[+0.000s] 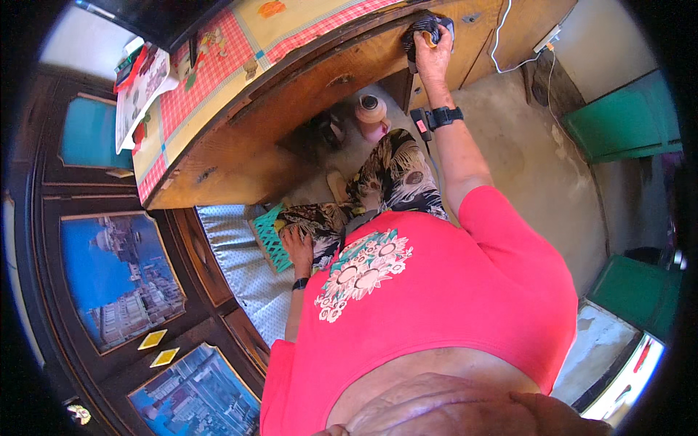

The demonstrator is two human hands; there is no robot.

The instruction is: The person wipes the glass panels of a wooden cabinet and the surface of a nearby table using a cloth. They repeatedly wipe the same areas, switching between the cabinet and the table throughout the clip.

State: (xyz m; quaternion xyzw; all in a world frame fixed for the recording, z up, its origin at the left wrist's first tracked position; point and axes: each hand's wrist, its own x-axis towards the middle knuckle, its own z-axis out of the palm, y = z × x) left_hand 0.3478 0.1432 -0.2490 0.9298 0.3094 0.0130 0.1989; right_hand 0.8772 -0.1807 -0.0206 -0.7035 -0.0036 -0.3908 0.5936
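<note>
Right hand point(434, 52) presses cloth point(427, 30) on table edge point(342, 62).

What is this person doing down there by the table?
A person in a pink printed shirt is bent low beside a wooden table covered with a red checked cloth. Their right hand presses a dark crumpled cloth against the table's wooden side. Their left hand rests on their knee, next to a teal woven basket lying on a pale dotted cushion.
</note>
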